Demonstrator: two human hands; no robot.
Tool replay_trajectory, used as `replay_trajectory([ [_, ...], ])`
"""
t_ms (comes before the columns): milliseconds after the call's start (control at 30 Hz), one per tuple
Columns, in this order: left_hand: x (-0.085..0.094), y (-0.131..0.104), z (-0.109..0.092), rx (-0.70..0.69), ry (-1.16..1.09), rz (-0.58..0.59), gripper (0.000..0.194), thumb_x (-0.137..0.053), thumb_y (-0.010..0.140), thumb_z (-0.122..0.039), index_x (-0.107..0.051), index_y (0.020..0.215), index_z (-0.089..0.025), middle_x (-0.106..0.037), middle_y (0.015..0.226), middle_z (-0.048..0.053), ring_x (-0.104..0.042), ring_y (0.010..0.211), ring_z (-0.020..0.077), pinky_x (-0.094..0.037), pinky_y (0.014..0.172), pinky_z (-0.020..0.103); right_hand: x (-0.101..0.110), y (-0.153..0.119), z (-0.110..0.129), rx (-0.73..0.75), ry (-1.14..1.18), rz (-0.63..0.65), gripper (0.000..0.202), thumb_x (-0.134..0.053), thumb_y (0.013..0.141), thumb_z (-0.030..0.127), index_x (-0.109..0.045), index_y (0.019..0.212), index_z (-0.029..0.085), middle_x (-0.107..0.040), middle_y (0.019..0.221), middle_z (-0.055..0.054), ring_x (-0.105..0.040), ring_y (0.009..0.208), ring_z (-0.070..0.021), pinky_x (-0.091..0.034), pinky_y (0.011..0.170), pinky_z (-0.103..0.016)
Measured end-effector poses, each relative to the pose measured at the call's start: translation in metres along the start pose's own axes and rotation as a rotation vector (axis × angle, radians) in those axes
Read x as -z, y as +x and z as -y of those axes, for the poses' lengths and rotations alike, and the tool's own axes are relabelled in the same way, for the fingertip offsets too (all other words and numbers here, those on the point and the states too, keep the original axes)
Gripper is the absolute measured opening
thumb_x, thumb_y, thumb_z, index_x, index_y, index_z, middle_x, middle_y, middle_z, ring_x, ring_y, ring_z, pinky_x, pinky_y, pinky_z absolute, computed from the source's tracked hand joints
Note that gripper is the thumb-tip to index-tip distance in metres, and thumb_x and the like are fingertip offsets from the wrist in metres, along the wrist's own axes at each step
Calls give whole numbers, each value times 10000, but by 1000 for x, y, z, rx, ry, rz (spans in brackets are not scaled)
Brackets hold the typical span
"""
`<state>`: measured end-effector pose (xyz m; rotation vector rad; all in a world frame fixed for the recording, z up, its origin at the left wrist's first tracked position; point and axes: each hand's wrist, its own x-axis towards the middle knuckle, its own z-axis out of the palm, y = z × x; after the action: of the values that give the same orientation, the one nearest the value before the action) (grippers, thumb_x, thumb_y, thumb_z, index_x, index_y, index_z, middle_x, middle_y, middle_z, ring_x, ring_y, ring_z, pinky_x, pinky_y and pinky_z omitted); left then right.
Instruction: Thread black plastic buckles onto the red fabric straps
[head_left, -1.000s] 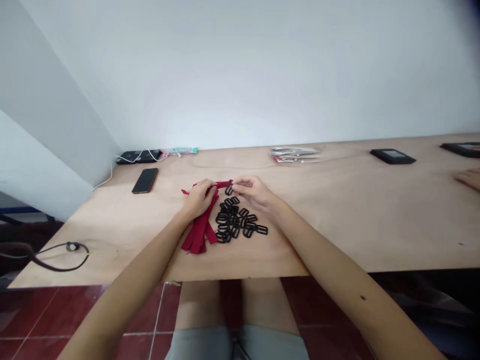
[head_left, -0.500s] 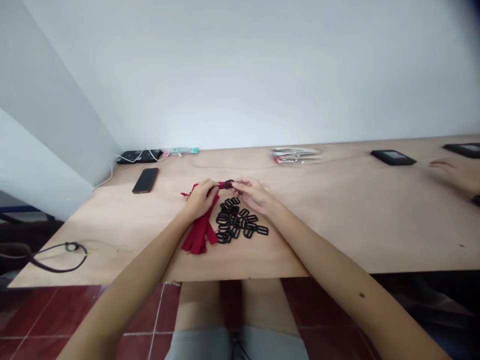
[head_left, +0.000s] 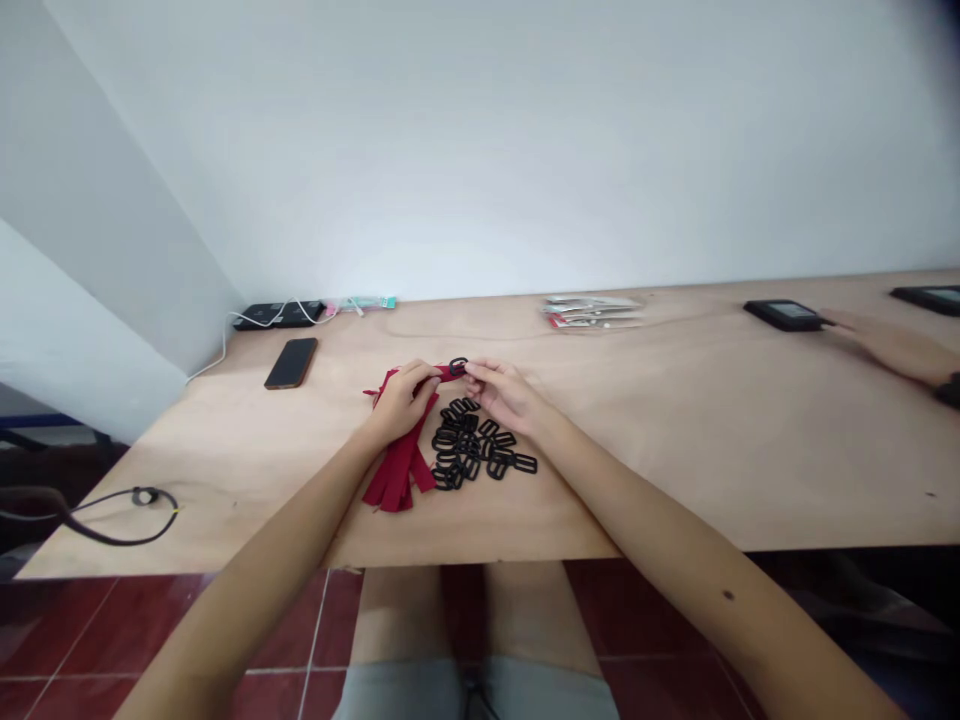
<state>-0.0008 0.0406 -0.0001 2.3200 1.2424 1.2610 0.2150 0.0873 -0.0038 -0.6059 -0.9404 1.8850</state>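
Note:
A red strap (head_left: 445, 373) runs between my hands above the table, with a black slide buckle (head_left: 458, 366) at its right end. My left hand (head_left: 406, 400) is closed on the strap. The fingertips of my right hand (head_left: 504, 388) pinch the buckle and the strap's end; whether the strap passes fully through the buckle cannot be made out. Below my left hand lies a bundle of red straps (head_left: 399, 470), partly covered by that hand. Beside the bundle, under my right hand, several loose black slide buckles (head_left: 469, 445) form a pile.
A phone (head_left: 291, 363) and a black box with a white cable (head_left: 277, 316) are at the left back. Plastic packets (head_left: 592, 312) lie by the wall. At right, another person's hand (head_left: 870, 338) reaches to a black device (head_left: 784, 315). A looped cable (head_left: 120, 540) crosses the left edge.
My hands stay nearly in place, with the buckle turned slightly between them. The other person's hand has moved left to the black device.

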Motion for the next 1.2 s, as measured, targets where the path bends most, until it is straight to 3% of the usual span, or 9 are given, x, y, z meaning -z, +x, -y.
replay_trajectory([
  [267,1,0,-1,2,4,-11,171,-523,1074,-214,-694,1077,-204,-692,1026,79,-668,977,225,-535,924,371,0,0,2,6,47,26,290,-990,710,276,-723,781,187,-616,715,34,-508,640,-93,-450,620,-257],
  [433,1,0,-2,-2,4,-33,175,-522,1076,-224,-697,1079,-208,-695,1019,76,-663,952,224,-533,911,372,2,1,-1,-27,38,16,326,-1015,674,300,-736,798,183,-629,726,37,-512,643,-89,-439,609,-247],
  [667,0,0,-5,14,-5,-38,177,-522,1078,-239,-696,1090,-210,-711,1008,71,-672,952,220,-537,924,372,3,3,-6,-53,-99,22,389,-1005,677,434,-762,832,174,-650,721,8,-546,678,-119,-440,630,-267],
  [833,-1,1,-6,23,-8,-36,176,-522,1076,-248,-693,1065,-207,-733,999,63,-675,936,212,-535,909,363,0,3,-7,102,-256,12,440,-971,707,528,-694,750,190,-529,620,50,-440,588,-102,-364,566,-276],
  [1067,-2,0,-5,91,-69,-67,195,-544,1063,-295,-717,1063,-205,-771,1014,65,-703,940,218,-555,908,363,-3,3,-9,208,-341,12,446,-935,732,580,-773,899,200,-682,746,5,-546,613,-119,-421,586,-279],
  [1200,-1,1,-6,117,-92,-21,205,-561,1052,-308,-736,1041,-201,-792,994,64,-716,914,218,-571,886,360,-2,4,-11,262,-450,45,401,-932,745,554,-762,811,196,-675,713,5,-528,600,-121,-404,585,-284],
])
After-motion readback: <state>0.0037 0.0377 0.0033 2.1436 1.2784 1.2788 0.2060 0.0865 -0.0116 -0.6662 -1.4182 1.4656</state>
